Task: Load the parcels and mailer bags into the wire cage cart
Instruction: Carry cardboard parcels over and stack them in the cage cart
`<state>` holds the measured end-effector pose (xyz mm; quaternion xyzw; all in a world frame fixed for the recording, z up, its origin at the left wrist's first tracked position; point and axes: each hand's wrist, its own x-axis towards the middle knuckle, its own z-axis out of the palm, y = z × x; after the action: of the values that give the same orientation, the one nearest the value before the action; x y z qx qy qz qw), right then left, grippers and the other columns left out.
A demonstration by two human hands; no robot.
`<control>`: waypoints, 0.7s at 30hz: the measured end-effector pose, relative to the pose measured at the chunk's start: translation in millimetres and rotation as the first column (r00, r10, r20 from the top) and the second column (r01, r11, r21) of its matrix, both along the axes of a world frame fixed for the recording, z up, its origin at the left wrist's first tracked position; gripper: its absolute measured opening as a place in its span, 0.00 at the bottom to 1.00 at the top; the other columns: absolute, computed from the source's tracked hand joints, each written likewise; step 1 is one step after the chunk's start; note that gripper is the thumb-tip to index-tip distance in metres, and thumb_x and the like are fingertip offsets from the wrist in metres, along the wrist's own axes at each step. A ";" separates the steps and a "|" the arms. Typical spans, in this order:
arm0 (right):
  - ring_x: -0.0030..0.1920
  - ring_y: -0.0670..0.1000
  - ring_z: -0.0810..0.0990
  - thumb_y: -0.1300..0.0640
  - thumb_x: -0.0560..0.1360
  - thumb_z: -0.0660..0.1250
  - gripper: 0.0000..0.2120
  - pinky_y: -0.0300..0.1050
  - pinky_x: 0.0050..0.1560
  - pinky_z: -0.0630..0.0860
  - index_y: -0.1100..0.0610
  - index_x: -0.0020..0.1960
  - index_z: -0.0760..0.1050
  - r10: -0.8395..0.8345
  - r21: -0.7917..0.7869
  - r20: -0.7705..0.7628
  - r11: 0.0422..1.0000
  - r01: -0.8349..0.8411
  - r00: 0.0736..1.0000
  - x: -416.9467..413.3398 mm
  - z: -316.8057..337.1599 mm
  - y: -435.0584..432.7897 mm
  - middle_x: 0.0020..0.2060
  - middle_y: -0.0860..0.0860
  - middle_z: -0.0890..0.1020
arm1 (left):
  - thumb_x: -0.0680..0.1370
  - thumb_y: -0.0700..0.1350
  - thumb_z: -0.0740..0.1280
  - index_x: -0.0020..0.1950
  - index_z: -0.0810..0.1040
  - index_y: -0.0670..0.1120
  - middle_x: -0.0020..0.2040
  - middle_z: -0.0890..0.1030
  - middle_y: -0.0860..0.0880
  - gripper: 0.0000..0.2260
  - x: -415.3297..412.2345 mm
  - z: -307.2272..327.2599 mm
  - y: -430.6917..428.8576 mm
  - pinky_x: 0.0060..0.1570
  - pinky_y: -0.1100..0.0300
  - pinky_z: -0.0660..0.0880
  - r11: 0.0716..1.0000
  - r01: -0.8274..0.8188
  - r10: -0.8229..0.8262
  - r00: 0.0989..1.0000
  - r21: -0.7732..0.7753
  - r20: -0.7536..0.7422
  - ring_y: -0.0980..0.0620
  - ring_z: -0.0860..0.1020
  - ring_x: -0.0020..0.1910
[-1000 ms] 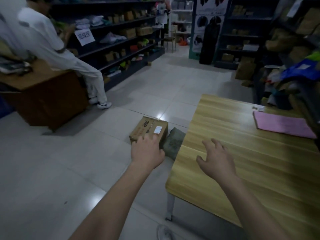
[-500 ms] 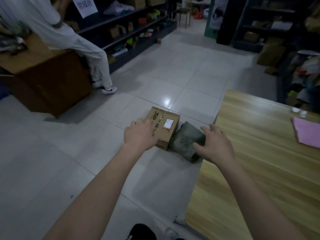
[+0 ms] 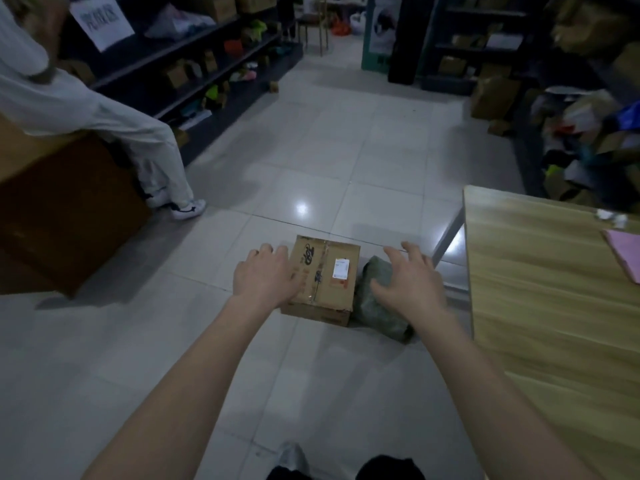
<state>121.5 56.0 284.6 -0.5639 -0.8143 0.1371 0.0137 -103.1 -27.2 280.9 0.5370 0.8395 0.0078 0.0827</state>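
The cardboard parcel (image 3: 322,280) lies label-up on the floor (image 3: 311,161), its long axis running 12 to 6 o'clock. The grey-green mailer bag (image 3: 372,306) touches its 3 o'clock side, angled 11 to 5. The left hand (image 3: 265,277), fingers relaxed, overlaps the parcel's 9 o'clock edge. The right hand (image 3: 410,282), fingers spread wide and holding nothing, is over the bag, having left the tabletop (image 3: 554,306) of a second ago.
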 end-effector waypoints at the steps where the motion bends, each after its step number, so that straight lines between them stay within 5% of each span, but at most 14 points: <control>1: 0.74 0.60 0.62 0.41 0.75 0.64 0.34 0.57 0.68 0.69 0.48 0.78 0.60 -0.013 0.003 0.002 1.000 0.013 1.000 -10.4 1.1 2.6 0.78 0.53 0.59 | 0.79 0.56 0.60 0.70 0.68 0.46 0.64 0.73 0.43 0.23 -13.7 1.0 4.8 0.55 0.49 0.73 1.000 0.006 -0.006 1.000 -0.010 -0.006 0.42 0.72 0.63; 21: 0.72 0.60 0.66 0.42 0.76 0.65 0.30 0.58 0.65 0.73 0.51 0.74 0.63 -0.220 -0.118 0.027 0.968 0.221 0.975 -84.4 -93.1 138.2 0.75 0.55 0.62 | 0.79 0.55 0.62 0.71 0.69 0.44 0.66 0.72 0.42 0.24 -100.7 -96.2 191.7 0.53 0.49 0.73 0.995 0.079 -0.069 0.985 -0.059 0.156 0.41 0.73 0.62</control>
<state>37.1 194.2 191.4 -0.6517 -0.7369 0.1795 -0.0109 -203.8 164.5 184.7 0.5626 0.8099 0.0185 0.1648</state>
